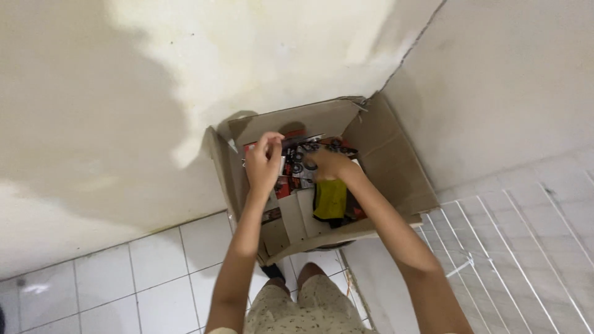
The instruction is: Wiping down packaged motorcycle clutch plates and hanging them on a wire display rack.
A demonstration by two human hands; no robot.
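Gripped in the right hand (328, 164), a yellow packet (330, 199) is held inside the box (390, 161). A thin item is pinched by the left hand (265, 162). Packets should be lifted clear of the flaps.

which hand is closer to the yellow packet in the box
Right. The right hand sits directly above the yellow packet, seemingly touching its top. The left hand is raised apart from it over the cardboard box.
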